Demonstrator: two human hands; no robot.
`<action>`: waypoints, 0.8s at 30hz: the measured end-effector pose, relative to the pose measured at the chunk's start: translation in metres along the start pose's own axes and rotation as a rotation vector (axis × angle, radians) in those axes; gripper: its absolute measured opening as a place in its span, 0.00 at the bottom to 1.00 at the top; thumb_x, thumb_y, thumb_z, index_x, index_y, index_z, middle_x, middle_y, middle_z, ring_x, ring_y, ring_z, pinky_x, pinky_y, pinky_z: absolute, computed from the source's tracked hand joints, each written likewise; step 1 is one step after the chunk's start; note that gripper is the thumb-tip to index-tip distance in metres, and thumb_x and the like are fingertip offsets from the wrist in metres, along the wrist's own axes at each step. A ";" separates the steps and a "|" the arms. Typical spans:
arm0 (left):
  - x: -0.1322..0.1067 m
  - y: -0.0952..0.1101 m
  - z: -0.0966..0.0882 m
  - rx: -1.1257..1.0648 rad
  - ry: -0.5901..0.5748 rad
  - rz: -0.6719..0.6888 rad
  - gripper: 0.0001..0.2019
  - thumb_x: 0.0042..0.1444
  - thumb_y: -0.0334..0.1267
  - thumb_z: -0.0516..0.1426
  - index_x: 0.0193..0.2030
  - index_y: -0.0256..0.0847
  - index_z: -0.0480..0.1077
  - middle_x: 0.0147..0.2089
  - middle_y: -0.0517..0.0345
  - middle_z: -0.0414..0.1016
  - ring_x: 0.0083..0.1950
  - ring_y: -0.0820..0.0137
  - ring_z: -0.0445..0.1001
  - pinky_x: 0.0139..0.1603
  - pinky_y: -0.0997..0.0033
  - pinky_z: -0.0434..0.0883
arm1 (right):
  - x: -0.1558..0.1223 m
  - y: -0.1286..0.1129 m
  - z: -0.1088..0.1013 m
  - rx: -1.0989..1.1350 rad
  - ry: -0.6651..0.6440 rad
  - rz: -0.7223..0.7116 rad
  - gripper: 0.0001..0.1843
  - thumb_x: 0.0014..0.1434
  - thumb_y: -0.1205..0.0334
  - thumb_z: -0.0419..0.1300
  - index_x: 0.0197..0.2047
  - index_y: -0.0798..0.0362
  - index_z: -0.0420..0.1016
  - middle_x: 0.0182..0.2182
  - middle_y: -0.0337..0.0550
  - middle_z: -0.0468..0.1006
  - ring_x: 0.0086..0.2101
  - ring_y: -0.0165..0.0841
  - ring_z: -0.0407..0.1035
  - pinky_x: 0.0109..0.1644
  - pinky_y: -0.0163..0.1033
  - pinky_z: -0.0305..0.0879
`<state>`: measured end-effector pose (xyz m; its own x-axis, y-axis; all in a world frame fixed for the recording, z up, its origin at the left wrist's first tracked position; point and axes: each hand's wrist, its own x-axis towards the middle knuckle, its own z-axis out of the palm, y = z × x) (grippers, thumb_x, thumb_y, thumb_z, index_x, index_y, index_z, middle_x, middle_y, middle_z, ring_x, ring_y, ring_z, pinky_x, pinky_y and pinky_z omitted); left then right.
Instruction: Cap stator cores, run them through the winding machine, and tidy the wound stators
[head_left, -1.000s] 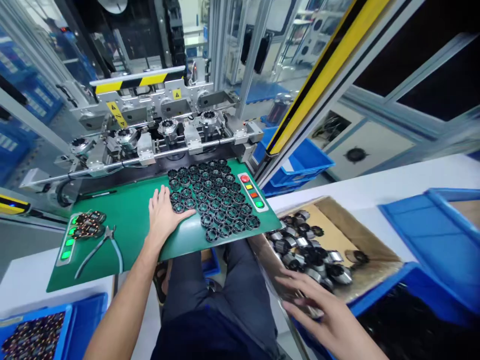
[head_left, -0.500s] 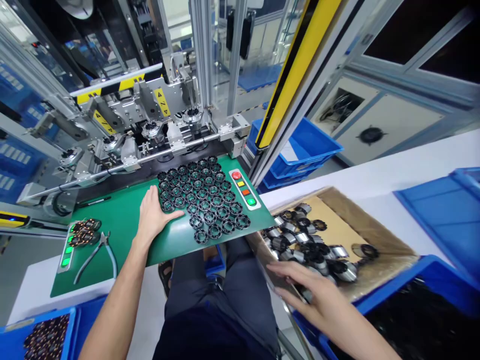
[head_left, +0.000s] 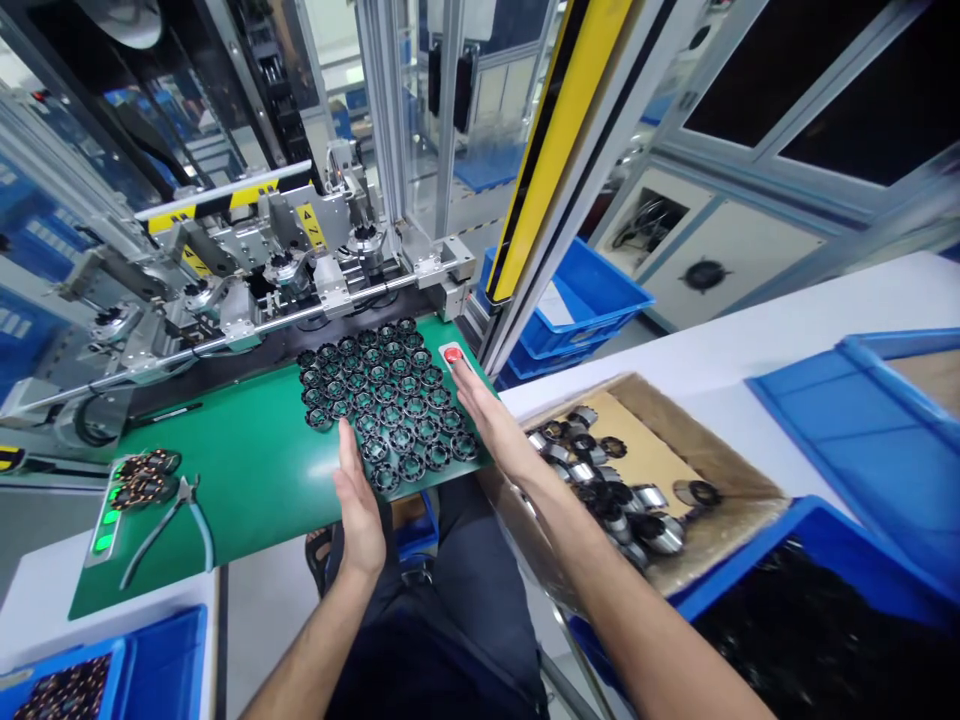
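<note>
Black ring-shaped plastic parts [head_left: 401, 437] stand in packed rows on the green work surface [head_left: 262, 440]. My left hand [head_left: 361, 515] is upright at the front-left corner of these rows, fingers stretched out and holding nothing. Its fingertips come up to the nearest rings; whether they touch cannot be made out. Along the right side of the rows lies my right hand [head_left: 495, 425], flat and open, with nothing in it. It covers most of a button panel, leaving the red button [head_left: 453, 355] visible just beyond its fingertips.
Pliers [head_left: 169, 520] and copper-wound parts [head_left: 146, 478] lie at the left beside green-lit buttons [head_left: 110, 516]. A machine fixture rail [head_left: 330, 303] runs along the back. At right are a carton [head_left: 712, 440] of metal-and-black parts and blue bins [head_left: 847, 410].
My right hand has moved from beside the carton to the right side of the rings. My left hand has come from their left side to the front-left corner. The view has shifted somewhat.
</note>
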<state>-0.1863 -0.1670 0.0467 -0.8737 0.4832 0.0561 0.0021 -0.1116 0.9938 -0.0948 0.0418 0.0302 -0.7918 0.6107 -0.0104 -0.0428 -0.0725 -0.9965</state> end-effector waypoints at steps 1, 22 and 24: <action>0.002 0.000 0.000 0.003 0.004 -0.012 0.50 0.79 0.77 0.37 0.92 0.44 0.54 0.94 0.53 0.48 0.96 0.60 0.42 0.96 0.57 0.41 | 0.004 0.001 0.001 0.022 0.000 0.004 0.55 0.73 0.14 0.50 0.91 0.32 0.53 0.89 0.27 0.48 0.88 0.39 0.41 0.94 0.56 0.37; 0.018 0.011 -0.004 0.093 -0.099 -0.034 0.54 0.72 0.84 0.43 0.91 0.49 0.57 0.95 0.53 0.45 0.96 0.52 0.38 0.96 0.43 0.37 | 0.013 -0.028 0.009 -0.014 -0.009 -0.009 0.67 0.64 0.07 0.54 0.90 0.43 0.61 0.88 0.36 0.56 0.88 0.45 0.44 0.94 0.54 0.35; 0.013 0.009 -0.006 0.116 -0.159 0.008 0.51 0.72 0.83 0.46 0.89 0.53 0.60 0.94 0.53 0.52 0.96 0.49 0.41 0.96 0.39 0.43 | -0.005 -0.045 -0.012 -0.088 0.004 -0.090 0.62 0.68 0.11 0.56 0.89 0.43 0.62 0.87 0.36 0.58 0.87 0.43 0.48 0.94 0.50 0.39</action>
<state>-0.2002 -0.1674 0.0558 -0.7858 0.6146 0.0691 0.0723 -0.0198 0.9972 -0.0810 0.0515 0.0737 -0.7850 0.6144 0.0791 -0.0596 0.0521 -0.9969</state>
